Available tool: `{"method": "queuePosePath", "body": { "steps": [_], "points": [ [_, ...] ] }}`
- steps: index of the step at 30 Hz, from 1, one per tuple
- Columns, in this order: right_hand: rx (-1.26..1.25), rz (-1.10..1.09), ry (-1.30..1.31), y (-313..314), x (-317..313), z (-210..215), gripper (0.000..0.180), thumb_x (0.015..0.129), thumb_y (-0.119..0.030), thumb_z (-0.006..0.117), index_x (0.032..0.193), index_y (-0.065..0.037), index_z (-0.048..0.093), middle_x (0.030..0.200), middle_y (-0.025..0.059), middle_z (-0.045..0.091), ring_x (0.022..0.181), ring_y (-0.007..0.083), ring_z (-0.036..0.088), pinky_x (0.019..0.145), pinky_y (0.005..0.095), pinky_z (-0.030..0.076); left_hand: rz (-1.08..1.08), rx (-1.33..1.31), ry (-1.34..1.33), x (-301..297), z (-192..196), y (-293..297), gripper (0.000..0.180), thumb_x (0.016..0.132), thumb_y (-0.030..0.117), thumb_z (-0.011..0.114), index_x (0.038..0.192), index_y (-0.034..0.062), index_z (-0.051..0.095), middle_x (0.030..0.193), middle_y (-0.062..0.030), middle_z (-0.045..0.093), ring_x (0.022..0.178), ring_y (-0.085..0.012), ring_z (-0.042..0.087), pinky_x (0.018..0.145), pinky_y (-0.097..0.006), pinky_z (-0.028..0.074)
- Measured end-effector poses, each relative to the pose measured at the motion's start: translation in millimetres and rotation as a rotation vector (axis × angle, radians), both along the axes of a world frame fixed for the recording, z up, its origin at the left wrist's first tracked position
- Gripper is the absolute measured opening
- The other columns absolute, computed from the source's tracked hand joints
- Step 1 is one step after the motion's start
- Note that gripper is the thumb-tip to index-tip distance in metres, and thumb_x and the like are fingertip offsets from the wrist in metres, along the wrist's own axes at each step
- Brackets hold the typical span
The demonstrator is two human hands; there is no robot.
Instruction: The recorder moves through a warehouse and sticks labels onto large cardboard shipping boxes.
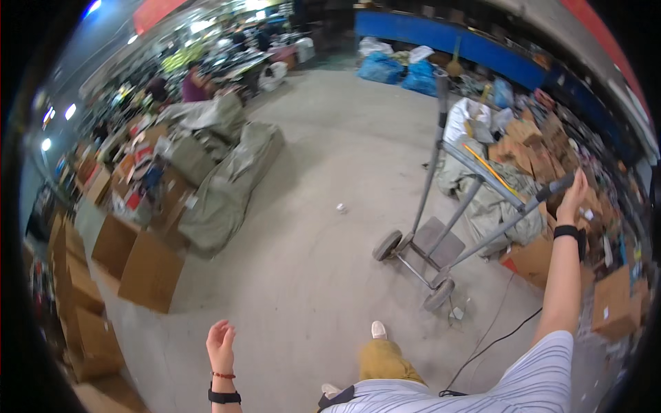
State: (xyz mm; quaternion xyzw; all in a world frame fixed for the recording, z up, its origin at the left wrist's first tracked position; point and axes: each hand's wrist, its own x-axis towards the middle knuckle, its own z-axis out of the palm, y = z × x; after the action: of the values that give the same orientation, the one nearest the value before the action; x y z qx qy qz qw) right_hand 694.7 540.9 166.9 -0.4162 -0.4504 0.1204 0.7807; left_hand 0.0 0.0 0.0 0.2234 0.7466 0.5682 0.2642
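Observation:
A grey two-wheeled hand truck (466,227) stands tilted on the floor at my right. My right hand (573,196) is closed on the dark grip of its right handle, with my arm stretched out. The other handle, with its own dark grip, rises on the far side with no hand on it. Its small base plate and both wheels show, and nothing rests on the plate. My left hand (221,342) hangs in the air at the lower left, holding nothing, its fingers loosely bent and apart.
Open cardboard boxes (153,268) and large grey-green sacks (255,162) line the left. Flattened cardboard (527,148) and more sacks are heaped at the right. Blue bags (381,67) lie by a blue counter (447,40). A black cable (492,344) trails near me; a person (196,86) is far left.

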Motion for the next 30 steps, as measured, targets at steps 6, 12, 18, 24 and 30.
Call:
{"method": "queuePosePath", "body": {
  "steps": [6, 12, 18, 24, 30],
  "points": [
    [-0.072, 0.264, -0.021, -18.2, -32.8, 47.1, 0.039, 0.094, -0.038, 0.039, 0.088, -0.002, 0.054, 0.069, 0.0073, 0.054, 0.067, 0.0172, 0.052, 0.066, 0.0284, 0.041, -0.504, 0.280, 0.081, 80.0, 84.2, 286.8, 0.019, 0.084, 0.002, 0.055, 0.103, -0.0019, 0.056, 0.090, -0.0043, 0.061, 0.084, -0.0100, 0.056, 0.074, -0.022, 0.045],
    [0.067, 0.297, 0.032, -4.9, -50.3, 33.8, 0.032, 0.093, -0.026, 0.035, 0.069, -0.005, 0.040, 0.060, 0.0051, 0.040, 0.056, 0.0151, 0.040, 0.058, 0.0279, 0.034, -0.821, 0.526, 0.293, 185.8, 143.9, 548.7, 0.028, 0.083, 0.007, 0.058, 0.110, 0.0001, 0.053, 0.112, -0.0104, 0.055, 0.104, -0.0162, 0.051, 0.083, -0.029, 0.044],
    [0.132, 0.101, 0.104, -4.2, -68.5, 32.8, 0.030, 0.091, -0.025, 0.032, 0.069, -0.006, 0.039, 0.057, 0.0051, 0.039, 0.055, 0.0156, 0.038, 0.057, 0.0290, 0.034, -0.599, 1.054, 0.240, 242.5, 191.4, 727.1, 0.037, 0.092, 0.019, 0.043, 0.124, 0.0008, 0.045, 0.129, -0.0103, 0.044, 0.118, -0.0214, 0.041, 0.102, -0.032, 0.026],
    [0.164, -0.171, 0.191, -1.4, -106.0, 36.4, 0.032, 0.088, -0.032, 0.032, 0.069, -0.007, 0.038, 0.057, 0.0050, 0.038, 0.055, 0.0173, 0.037, 0.059, 0.0300, 0.033, -0.817, 1.372, -0.008, 278.0, 194.6, 801.0, 0.027, 0.094, 0.023, 0.032, 0.083, 0.0014, 0.045, 0.061, -0.0104, 0.046, 0.046, -0.0148, 0.041, 0.040, -0.024, 0.035],
    [0.223, -0.439, 0.179, -2.9, -173.8, 38.0, 0.036, 0.086, -0.037, 0.033, 0.067, -0.006, 0.041, 0.056, 0.0063, 0.039, 0.053, 0.0190, 0.038, 0.057, 0.0320, 0.034, -1.146, 1.472, -0.234, 269.0, 192.3, 869.0, 0.025, 0.095, 0.023, 0.032, 0.088, 0.0023, 0.046, 0.061, -0.0104, 0.044, 0.047, -0.0146, 0.039, 0.041, -0.025, 0.034]
  ]
}}
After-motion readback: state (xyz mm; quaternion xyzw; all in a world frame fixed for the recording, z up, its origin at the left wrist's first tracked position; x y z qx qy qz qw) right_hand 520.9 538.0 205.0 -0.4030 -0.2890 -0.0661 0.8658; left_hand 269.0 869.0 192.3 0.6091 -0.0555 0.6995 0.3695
